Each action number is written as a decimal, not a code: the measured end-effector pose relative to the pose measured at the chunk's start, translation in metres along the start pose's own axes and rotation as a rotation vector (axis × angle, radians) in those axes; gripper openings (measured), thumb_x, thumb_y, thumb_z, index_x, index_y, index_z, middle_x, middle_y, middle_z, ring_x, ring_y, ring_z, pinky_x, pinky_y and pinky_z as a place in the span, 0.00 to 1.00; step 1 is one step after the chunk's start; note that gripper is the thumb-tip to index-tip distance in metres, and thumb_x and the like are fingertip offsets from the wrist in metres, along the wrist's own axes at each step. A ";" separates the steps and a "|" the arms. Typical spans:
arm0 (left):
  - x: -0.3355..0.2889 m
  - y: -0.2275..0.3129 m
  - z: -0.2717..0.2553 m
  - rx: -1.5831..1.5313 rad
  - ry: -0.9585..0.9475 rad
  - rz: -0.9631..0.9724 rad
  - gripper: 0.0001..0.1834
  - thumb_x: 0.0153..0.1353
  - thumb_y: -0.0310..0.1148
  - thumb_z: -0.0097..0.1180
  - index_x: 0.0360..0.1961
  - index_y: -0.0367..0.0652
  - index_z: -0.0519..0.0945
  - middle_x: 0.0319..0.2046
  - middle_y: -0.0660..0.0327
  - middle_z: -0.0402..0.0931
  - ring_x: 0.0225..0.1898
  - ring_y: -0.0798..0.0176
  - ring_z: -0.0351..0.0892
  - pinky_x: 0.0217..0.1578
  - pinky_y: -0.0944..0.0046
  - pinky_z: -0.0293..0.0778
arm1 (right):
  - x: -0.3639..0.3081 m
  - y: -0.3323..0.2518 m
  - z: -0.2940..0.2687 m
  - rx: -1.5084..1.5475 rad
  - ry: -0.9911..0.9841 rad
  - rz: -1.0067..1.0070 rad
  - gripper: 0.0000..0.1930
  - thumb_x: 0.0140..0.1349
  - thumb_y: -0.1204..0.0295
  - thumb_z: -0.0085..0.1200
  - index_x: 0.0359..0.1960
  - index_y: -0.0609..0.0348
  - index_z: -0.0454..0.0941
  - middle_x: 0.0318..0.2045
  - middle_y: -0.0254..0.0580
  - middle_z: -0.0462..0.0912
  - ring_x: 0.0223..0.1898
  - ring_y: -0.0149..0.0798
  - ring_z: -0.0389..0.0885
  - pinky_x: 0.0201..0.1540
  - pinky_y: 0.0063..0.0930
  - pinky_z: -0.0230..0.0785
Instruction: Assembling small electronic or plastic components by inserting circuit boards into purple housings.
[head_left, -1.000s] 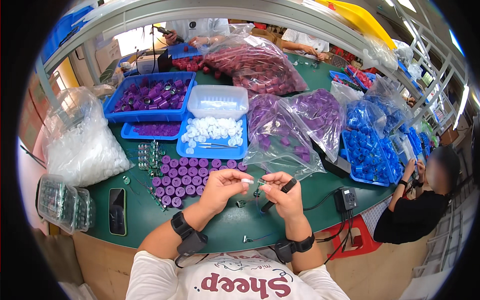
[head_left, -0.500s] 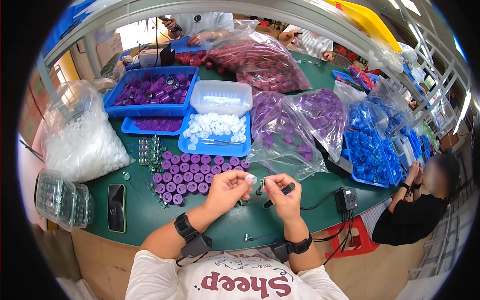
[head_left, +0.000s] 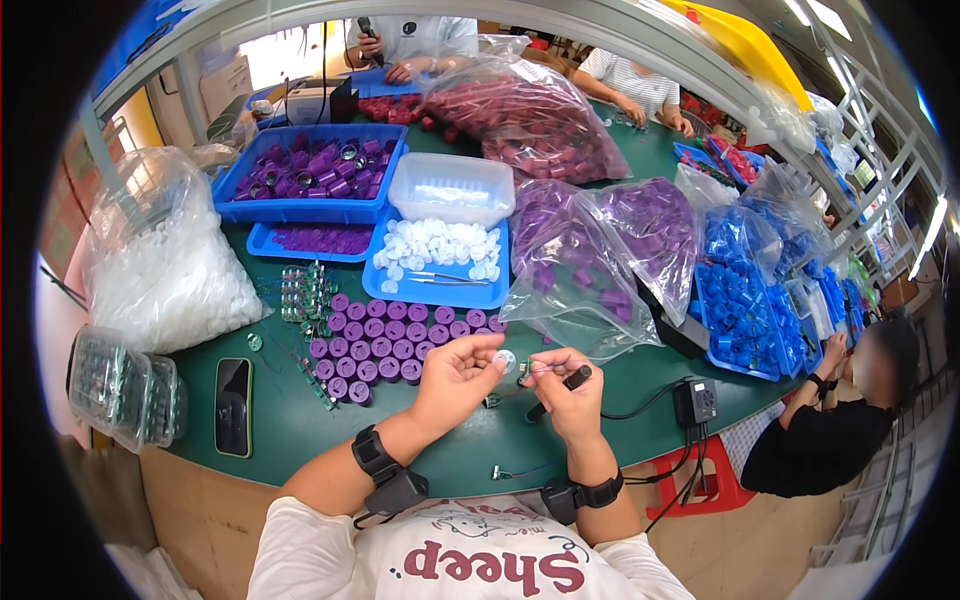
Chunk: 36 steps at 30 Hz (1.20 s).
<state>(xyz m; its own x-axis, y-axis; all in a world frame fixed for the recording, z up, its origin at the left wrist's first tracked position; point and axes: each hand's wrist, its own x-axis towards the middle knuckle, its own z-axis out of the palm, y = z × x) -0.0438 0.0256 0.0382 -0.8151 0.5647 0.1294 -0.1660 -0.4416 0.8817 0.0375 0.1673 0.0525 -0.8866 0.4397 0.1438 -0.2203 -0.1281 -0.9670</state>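
Between the thumb and fingers of my left hand (head_left: 455,385) is a small translucent white disc (head_left: 507,360). My right hand (head_left: 568,392), just beside it, pinches a small green circuit board (head_left: 523,373) with thin wires. A black stick-like tool (head_left: 577,378) also lies in that hand, running through under the fingers; its kind is unclear. Rows of purple round caps (head_left: 384,345) stand on the green table left of my hands. Beyond them, a blue tray (head_left: 440,293) carries white discs and metal tweezers (head_left: 447,277). Another small board with a wire (head_left: 497,473) lies near the front edge.
At left are a bag of white parts (head_left: 175,290), clear boxes of boards (head_left: 125,390) and a phone (head_left: 233,408). Bags of purple (head_left: 575,250) and red parts (head_left: 540,110) lie ahead; blue parts (head_left: 745,315) fill trays at right. Other people sit around the table.
The view has shifted slightly. My hands keep almost the same pose, with the disc and board still close together. Across the table, the striped-shirt person's hands have moved over the tabletop.
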 end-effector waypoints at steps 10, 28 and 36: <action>-0.005 -0.002 0.005 0.224 0.028 -0.012 0.08 0.58 0.20 0.55 0.39 0.32 0.75 0.36 0.58 0.78 0.37 0.71 0.78 0.36 0.75 0.76 | -0.003 0.006 0.009 -0.104 -0.015 -0.052 0.03 0.57 0.82 0.52 0.33 0.69 0.75 0.25 0.41 0.81 0.26 0.24 0.79 0.26 0.13 0.67; -0.011 0.004 0.008 0.276 -0.085 0.154 0.14 0.55 0.18 0.52 0.44 0.35 0.78 0.41 0.58 0.77 0.43 0.68 0.77 0.41 0.70 0.75 | -0.006 0.013 0.008 -0.292 0.110 -0.251 0.05 0.53 0.80 0.58 0.30 0.65 0.74 0.19 0.36 0.77 0.18 0.19 0.71 0.20 0.15 0.61; -0.017 0.006 0.012 -0.175 -0.149 -0.089 0.14 0.55 0.14 0.50 0.44 0.32 0.76 0.44 0.58 0.74 0.45 0.66 0.75 0.48 0.70 0.73 | -0.006 0.015 0.009 -0.776 0.136 -0.819 0.09 0.50 0.85 0.56 0.34 0.65 0.73 0.22 0.42 0.76 0.14 0.29 0.71 0.16 0.18 0.63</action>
<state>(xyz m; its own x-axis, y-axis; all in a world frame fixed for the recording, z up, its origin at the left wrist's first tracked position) -0.0245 0.0214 0.0465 -0.7042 0.6977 0.1315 -0.3379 -0.4922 0.8022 0.0357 0.1548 0.0394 -0.5295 0.2370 0.8145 -0.3601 0.8066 -0.4688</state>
